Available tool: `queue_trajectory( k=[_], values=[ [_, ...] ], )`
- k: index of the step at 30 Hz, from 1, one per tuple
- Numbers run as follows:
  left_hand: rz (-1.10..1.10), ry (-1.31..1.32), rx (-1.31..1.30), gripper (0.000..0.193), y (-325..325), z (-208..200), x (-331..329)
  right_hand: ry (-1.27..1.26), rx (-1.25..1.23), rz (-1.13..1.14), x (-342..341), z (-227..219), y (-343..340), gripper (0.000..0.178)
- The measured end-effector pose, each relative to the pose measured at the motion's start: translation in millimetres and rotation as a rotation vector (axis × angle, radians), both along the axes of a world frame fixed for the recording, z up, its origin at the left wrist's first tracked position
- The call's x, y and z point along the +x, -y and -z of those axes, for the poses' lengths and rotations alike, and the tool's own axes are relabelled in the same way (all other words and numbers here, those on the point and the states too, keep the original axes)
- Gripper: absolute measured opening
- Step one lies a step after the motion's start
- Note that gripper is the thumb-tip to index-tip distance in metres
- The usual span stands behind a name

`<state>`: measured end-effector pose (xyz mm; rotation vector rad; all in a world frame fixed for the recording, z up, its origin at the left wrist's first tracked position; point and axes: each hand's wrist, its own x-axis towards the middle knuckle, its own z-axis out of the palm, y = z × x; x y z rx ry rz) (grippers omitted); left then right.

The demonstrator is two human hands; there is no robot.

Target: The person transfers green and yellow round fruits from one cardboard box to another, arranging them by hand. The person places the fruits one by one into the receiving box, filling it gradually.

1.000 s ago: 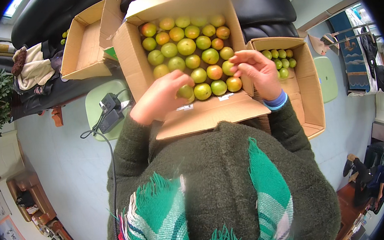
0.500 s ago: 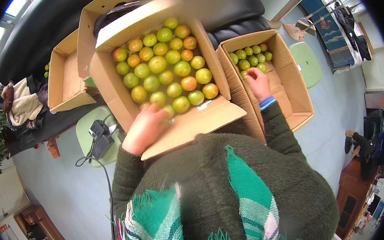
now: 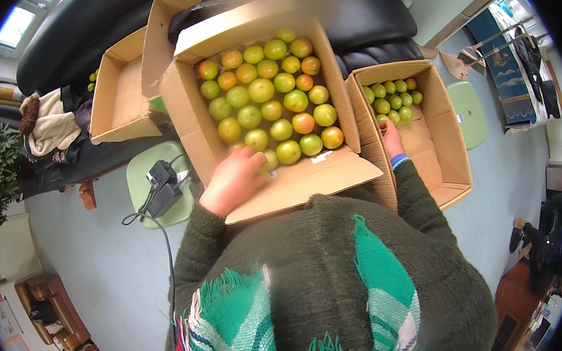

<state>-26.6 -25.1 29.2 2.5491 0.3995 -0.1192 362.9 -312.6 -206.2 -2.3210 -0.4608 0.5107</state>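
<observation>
Rows of green and reddish tomatoes point(image 3: 261, 90) fill a large cardboard box point(image 3: 306, 188) tilted in front of me. My left hand point(image 3: 237, 180) reaches into its near left corner. Its fingers are curled, and the tips are hidden among the fruit. To the right stands a smaller cardboard box point(image 3: 450, 142), where several green tomatoes point(image 3: 395, 101) sit in rows at the far end. My right hand point(image 3: 393, 141) is inside this box by its left wall. The fingers are closed at a green tomato point(image 3: 382, 119) at the near end of the rows, partly covering it.
Another open cardboard box point(image 3: 123, 96) stands at the far left beside piled clothes point(image 3: 52, 122). A green stool point(image 3: 138, 179) holds a black power adapter point(image 3: 164, 187) with a trailing cord. A second green stool point(image 3: 470, 116) is behind the small box. A black sofa point(image 3: 104, 27) lies beyond.
My view has shifted, so the scene sits further right and lower. My right hand has moved slightly left, towards the small box's wall. The left hand stays in the large box's near corner.
</observation>
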Motion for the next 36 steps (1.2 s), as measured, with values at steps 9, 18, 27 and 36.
queue_trajectory(
  k=[9,18,27,36],
  values=[
    [0.002,0.128,-0.059,0.026,-4,0,-4,0.126,0.019,0.036,1,-6,6,0.035],
    [0.035,-0.080,0.260,0.031,-2,-20,-10,0.107,0.022,0.040,16,23,12,0.035],
    [0.005,0.040,0.351,0.023,1,-26,-13,-0.055,0.489,0.356,-11,-104,-6,0.039],
    [0.001,0.047,0.350,0.020,1,-20,-15,-0.232,0.504,-0.881,-123,-260,-132,0.038]
  ],
)
